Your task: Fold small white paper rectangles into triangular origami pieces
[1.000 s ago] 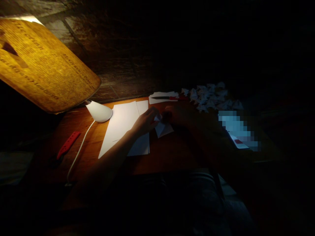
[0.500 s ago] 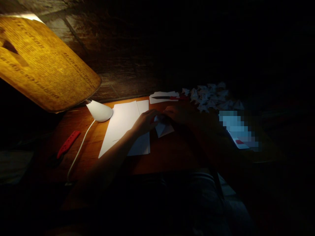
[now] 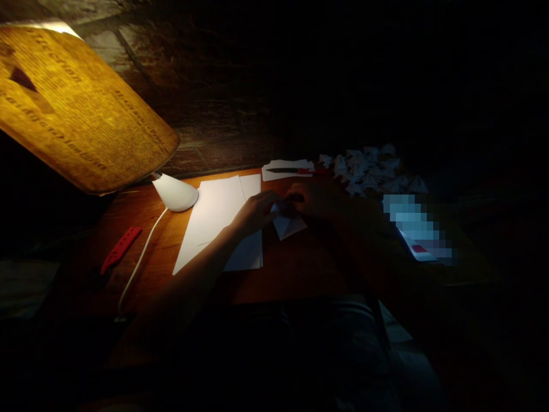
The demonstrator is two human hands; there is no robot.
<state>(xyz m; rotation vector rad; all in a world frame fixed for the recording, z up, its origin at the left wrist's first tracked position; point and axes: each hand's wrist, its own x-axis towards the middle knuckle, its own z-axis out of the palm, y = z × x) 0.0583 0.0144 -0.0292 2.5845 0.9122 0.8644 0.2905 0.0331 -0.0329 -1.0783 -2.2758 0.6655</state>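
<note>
A small piece of folded white paper (image 3: 288,226) lies on the wooden table, a crease line showing across it. My left hand (image 3: 258,209) reaches over from the left, its fingers closed at the paper's upper left edge. At the upper right edge, my right hand (image 3: 305,197) has its fingers bent and pinched on the same paper. Deep shadow covers the right hand and both sets of fingertips, so the exact grip is hard to see. Under my left forearm are larger white sheets (image 3: 218,214).
A lamp with a printed shade (image 3: 86,114) and white base (image 3: 175,193) lights the left side. Its cord runs near a red strap (image 3: 122,249). Behind my hands, a knife (image 3: 291,170) rests on paper pieces (image 3: 274,175). Several folded paper shapes (image 3: 369,169) and a lit phone (image 3: 418,252) are rightward.
Both hands and the folded paper stay almost in place, with a slight shift of the fingers on its upper edge. The whole view has moved by a few pixels.
</note>
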